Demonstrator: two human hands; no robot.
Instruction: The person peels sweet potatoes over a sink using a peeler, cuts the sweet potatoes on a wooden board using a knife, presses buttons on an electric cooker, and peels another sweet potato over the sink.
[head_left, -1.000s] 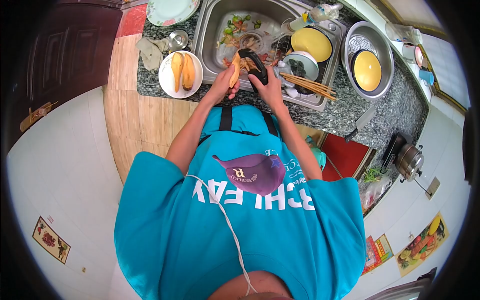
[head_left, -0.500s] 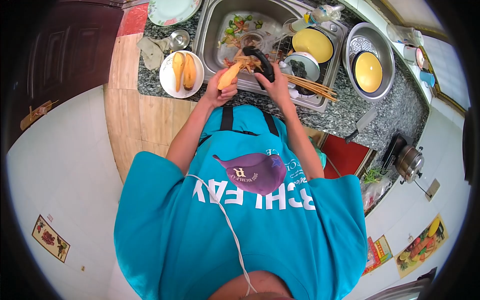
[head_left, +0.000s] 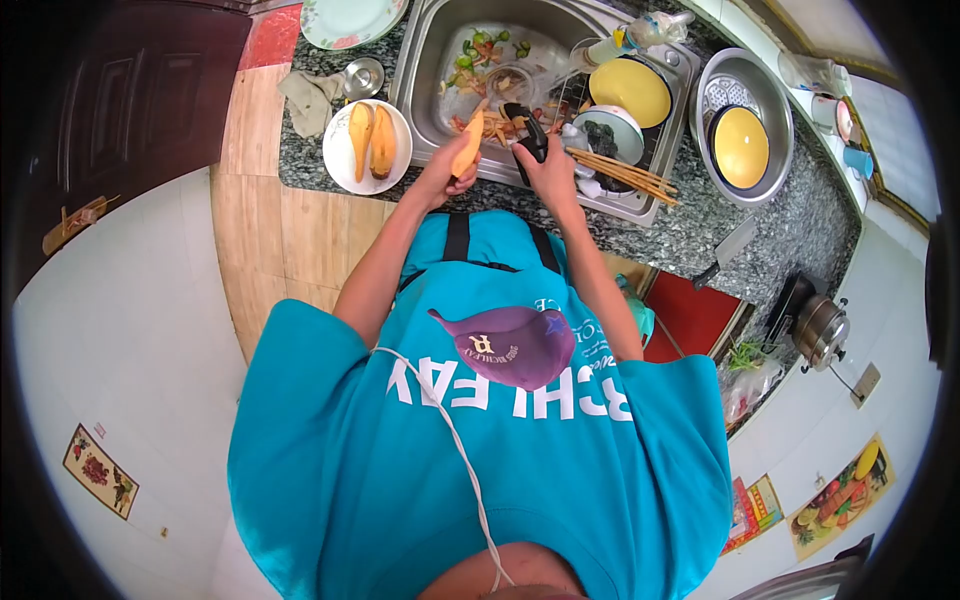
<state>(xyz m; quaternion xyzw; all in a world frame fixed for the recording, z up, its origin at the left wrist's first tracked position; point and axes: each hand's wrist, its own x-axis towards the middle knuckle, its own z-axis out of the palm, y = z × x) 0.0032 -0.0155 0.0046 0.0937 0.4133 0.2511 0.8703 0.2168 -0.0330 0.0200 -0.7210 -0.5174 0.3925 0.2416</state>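
Three big orange pieces: one by the sink, two left of it in one white bowl. Two yellow bowls: one at the sink, one right of it, with one knife.

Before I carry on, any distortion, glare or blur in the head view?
Head view: strong fisheye bending, black corners, and the dark door looks bowed; pale sheen on the sink; no heavy blur on the left hand or right hand.

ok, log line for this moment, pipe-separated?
left hand: holds orange vegetable | right hand: holds black tool | sink: scraps | white dish: two vegetables
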